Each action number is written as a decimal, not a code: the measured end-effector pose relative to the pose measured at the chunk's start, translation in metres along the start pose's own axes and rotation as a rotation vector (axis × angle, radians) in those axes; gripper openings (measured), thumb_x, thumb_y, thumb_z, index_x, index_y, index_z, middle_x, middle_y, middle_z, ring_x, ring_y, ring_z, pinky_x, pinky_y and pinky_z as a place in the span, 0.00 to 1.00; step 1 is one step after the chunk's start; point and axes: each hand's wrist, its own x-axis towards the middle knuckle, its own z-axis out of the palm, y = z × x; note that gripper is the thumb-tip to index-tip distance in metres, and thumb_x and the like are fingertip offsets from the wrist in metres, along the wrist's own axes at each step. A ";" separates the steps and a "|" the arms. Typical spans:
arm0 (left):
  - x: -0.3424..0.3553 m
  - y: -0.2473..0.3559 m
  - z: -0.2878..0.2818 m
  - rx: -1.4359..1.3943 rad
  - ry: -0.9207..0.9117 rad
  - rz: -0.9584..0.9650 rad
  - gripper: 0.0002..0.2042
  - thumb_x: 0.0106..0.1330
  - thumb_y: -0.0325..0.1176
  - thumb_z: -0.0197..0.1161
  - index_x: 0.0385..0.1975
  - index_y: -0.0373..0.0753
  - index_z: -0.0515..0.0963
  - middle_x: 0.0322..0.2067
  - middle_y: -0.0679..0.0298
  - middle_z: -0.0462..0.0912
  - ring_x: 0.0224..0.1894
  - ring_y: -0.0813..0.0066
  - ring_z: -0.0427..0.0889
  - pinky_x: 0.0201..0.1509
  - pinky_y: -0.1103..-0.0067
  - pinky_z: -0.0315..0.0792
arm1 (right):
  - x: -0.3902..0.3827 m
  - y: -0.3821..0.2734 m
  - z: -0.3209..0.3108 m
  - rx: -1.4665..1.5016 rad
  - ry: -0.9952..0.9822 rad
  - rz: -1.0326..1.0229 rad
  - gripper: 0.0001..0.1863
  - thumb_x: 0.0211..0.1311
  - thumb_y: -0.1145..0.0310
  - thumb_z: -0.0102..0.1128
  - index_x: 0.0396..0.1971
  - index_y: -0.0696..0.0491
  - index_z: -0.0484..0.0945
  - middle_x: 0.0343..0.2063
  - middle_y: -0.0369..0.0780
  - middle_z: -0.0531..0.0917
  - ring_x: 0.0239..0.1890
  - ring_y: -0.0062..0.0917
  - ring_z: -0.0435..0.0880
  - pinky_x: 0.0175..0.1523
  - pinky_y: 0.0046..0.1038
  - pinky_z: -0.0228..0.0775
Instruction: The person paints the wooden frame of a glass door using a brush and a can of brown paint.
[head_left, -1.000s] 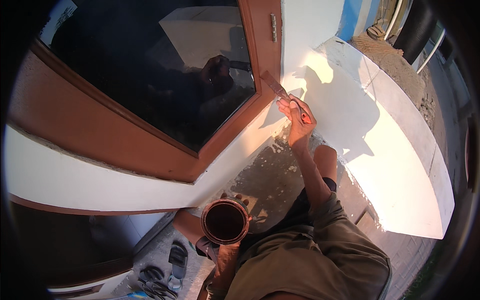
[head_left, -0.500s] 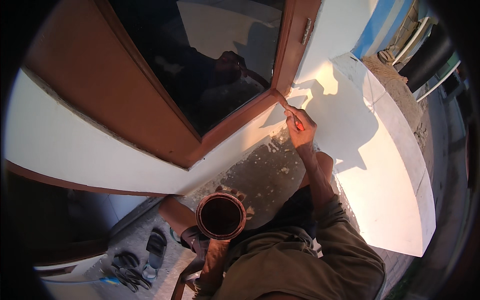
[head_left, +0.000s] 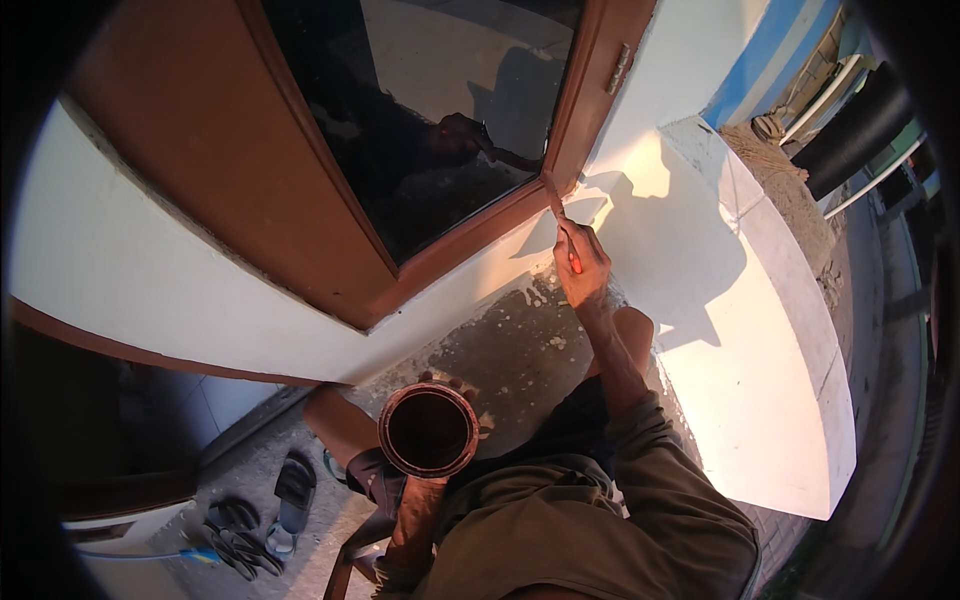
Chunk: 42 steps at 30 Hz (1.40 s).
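Observation:
My right hand (head_left: 584, 264) is closed around a paintbrush (head_left: 556, 204) with a red handle. Its bristle end touches the lower right corner of a brown window frame (head_left: 480, 222), beside the white wall. Dark glass (head_left: 450, 110) inside the frame mirrors the hand. Over my lap, my left hand (head_left: 447, 382) grips a round paint can (head_left: 384, 446) from below, its fingertips showing along the far rim. The can's top is uncovered, with dark brown paint on the rim and a dark inside.
A low white curved ledge (head_left: 770, 400) runs along my right, partly in shadow. Paint-spattered concrete (head_left: 520, 335) lies between my knees and the wall. Several sandals (head_left: 293, 492) are on the ground at lower left, beside a dark doorway (head_left: 80, 420). A metal hinge (head_left: 619, 68) sits on the frame.
The view has turned slightly. My right hand has shifted a little, and the brush now stands more upright, still at the frame's corner. My left hand keeps hold of the can.

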 end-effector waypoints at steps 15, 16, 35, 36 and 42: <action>0.008 -0.003 0.004 -0.112 -0.074 -0.058 0.32 0.75 0.55 0.55 0.75 0.50 0.62 0.72 0.40 0.62 0.74 0.34 0.60 0.67 0.32 0.65 | 0.107 -0.043 -0.025 0.001 0.112 -0.063 0.12 0.60 0.79 0.65 0.44 0.58 0.85 0.28 0.41 0.84 0.25 0.25 0.81 0.34 0.27 0.74; 0.007 -0.005 0.008 -0.148 -0.002 -0.036 0.32 0.75 0.57 0.54 0.72 0.45 0.65 0.70 0.39 0.63 0.73 0.33 0.61 0.62 0.30 0.67 | 0.119 -0.049 -0.033 -0.008 0.123 -0.088 0.12 0.61 0.79 0.65 0.44 0.59 0.85 0.27 0.41 0.83 0.25 0.23 0.80 0.33 0.26 0.73; 0.008 -0.001 0.018 -0.018 0.048 0.005 0.35 0.75 0.58 0.53 0.76 0.47 0.58 0.70 0.36 0.60 0.70 0.27 0.62 0.56 0.26 0.69 | 0.034 0.030 -0.037 0.613 0.203 0.813 0.12 0.71 0.69 0.64 0.45 0.63 0.82 0.32 0.41 0.86 0.29 0.22 0.85 0.36 0.21 0.78; 0.008 0.002 0.019 0.128 0.020 -0.001 0.33 0.77 0.56 0.52 0.77 0.49 0.56 0.71 0.40 0.61 0.72 0.33 0.62 0.57 0.33 0.72 | 0.045 0.034 -0.039 0.619 0.225 0.802 0.12 0.71 0.68 0.65 0.45 0.62 0.82 0.31 0.41 0.87 0.28 0.21 0.85 0.35 0.22 0.77; 0.009 0.000 0.021 0.315 -0.008 0.003 0.33 0.78 0.55 0.50 0.77 0.50 0.54 0.72 0.44 0.62 0.72 0.38 0.65 0.56 0.41 0.77 | 0.120 0.038 -0.056 0.363 0.025 0.599 0.12 0.71 0.66 0.65 0.46 0.60 0.84 0.33 0.39 0.88 0.35 0.21 0.88 0.41 0.22 0.79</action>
